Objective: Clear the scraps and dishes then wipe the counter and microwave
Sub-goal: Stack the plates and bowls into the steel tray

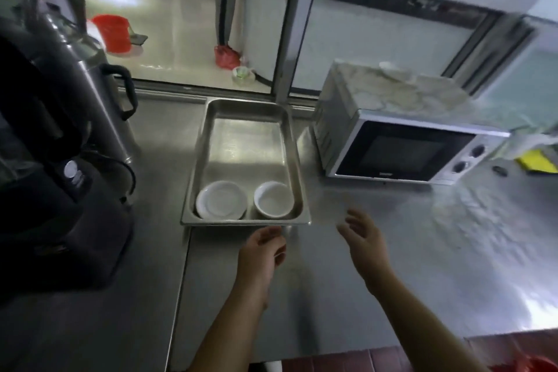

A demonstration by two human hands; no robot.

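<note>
A steel tray [208, 136] lies on the steel counter [392, 251]. At its near end sit a white plate [221, 200] and a white bowl [274, 199], side by side. My left hand [262, 251] hovers just in front of the tray's near rim, fingers loosely curled, holding nothing. My right hand [363, 235] is to the right of the tray's near corner, fingers spread and relaxed, also holding nothing. A white microwave [401, 145] stands to the right of the tray, door closed, its top stained with pale rings and smears.
A tall steel urn with black handle [90, 90] and a dark appliance [60, 211] stand at the left. A yellow object [537, 161] lies right of the microwave. Behind the counter is a window; beyond it are a red bucket [113, 32] and a person's legs.
</note>
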